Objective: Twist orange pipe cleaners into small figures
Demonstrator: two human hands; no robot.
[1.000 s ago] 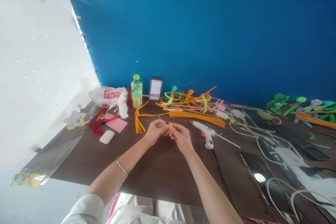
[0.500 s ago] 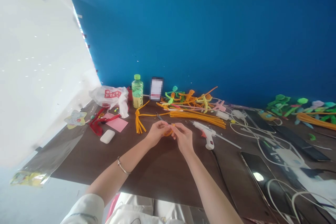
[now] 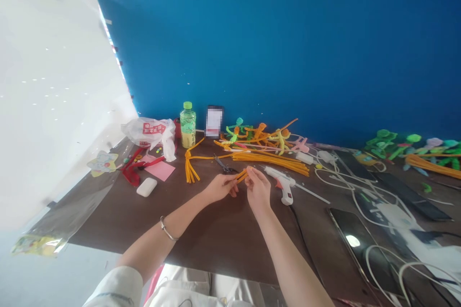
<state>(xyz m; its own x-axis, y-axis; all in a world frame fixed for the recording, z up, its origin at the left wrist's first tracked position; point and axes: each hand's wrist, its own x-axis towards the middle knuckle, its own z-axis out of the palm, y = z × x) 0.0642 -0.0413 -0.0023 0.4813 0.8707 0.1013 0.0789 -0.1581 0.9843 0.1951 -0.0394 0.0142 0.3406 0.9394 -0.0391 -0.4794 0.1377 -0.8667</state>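
Observation:
Between both hands is a short piece of orange pipe cleaner [image 3: 241, 176], which looks doubled into two strands. My left hand [image 3: 221, 188] pinches its left end, and my right hand [image 3: 258, 186] closes on its right end. Dark-handled scissors [image 3: 225, 168] lie on the table just beyond my left hand. Behind the hands is a pile of long orange pipe cleaners [image 3: 270, 162]. To the left sits a tied orange pipe-cleaner bundle [image 3: 191, 167] with its strands fanned out. A white glue gun [image 3: 285, 184] rests right of my right hand.
At the back stand a green-capped bottle [image 3: 188, 125] and a propped phone [image 3: 214, 122]. Pipe-cleaner figures [image 3: 261, 132] lie behind the orange pile. A white case [image 3: 147, 187] and pink paper [image 3: 161, 171] are at left; a dark phone [image 3: 360, 244] and white cables lie at right.
My hands have moved slightly apart and lower, the right one shifting right. The orange pipe cleaner now shows as two strands between them, and more of the scissors is uncovered.

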